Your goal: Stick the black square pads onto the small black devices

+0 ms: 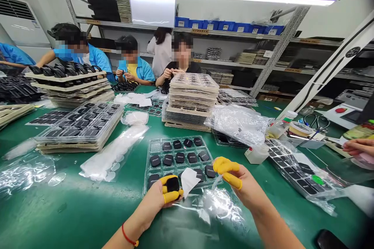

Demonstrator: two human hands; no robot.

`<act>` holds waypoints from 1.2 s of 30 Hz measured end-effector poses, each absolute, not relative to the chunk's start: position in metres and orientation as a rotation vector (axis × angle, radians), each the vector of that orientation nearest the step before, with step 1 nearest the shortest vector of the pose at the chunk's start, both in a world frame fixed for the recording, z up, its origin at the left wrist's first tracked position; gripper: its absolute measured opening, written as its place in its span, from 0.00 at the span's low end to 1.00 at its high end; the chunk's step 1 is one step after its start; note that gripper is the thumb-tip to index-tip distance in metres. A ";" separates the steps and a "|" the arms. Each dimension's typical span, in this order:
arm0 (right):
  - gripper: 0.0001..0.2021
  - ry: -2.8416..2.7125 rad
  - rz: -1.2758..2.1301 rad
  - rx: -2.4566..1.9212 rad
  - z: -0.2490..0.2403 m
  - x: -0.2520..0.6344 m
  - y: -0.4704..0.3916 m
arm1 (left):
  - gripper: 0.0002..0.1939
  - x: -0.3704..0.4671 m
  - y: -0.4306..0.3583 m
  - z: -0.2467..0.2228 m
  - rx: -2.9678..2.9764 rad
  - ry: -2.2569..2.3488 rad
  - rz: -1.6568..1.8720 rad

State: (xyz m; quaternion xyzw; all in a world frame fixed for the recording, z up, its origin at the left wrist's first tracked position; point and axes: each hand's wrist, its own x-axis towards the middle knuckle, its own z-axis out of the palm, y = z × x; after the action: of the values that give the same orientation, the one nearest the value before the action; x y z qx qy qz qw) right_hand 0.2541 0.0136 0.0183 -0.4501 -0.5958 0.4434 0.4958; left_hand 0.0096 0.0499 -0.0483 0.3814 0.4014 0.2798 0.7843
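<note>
My left hand (165, 194), in yellow finger covers with a red string at the wrist, holds a black square piece (173, 185) over the near edge of a clear tray. Several black square caps (180, 158) sit in the compartments of that clear tray (155, 147). Right of it, my right hand (233, 175), also in yellow finger covers, pinches a small translucent film (216, 182). Between the hands a white paper piece (189, 181) lies over the tray's near part. Crumpled clear plastic (220, 204) is below my right hand.
Stacked trays (191, 97) rise behind the tray, with more tray stacks (78, 126) at left. A bagged tray (300, 171), a white bottle (257, 153) and scissors (317, 122) are at right. Another person's hand (359, 148) reaches in at the right edge. Several people sit across the green table (87, 206).
</note>
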 end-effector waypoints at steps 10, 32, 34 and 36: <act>0.08 -1.627 0.970 -1.519 -0.023 0.202 0.012 | 0.27 0.019 0.026 -0.057 1.346 0.658 0.471; 0.09 -1.103 1.354 -1.373 -0.033 0.196 0.016 | 0.23 0.015 0.035 -0.055 1.446 0.827 0.536; 0.09 -1.129 1.340 -1.365 -0.029 0.195 0.013 | 0.24 0.015 0.036 -0.055 1.421 0.847 0.548; 0.09 -1.144 1.356 -1.381 -0.028 0.195 0.011 | 0.24 0.015 0.036 -0.055 1.433 0.864 0.548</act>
State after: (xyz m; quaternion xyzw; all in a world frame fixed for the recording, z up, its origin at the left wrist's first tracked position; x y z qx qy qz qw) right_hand 0.1945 0.0109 -0.0281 -0.5540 -0.4588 0.5441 0.4320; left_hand 0.0149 0.0359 -0.0546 0.6276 0.3782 0.2400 0.6367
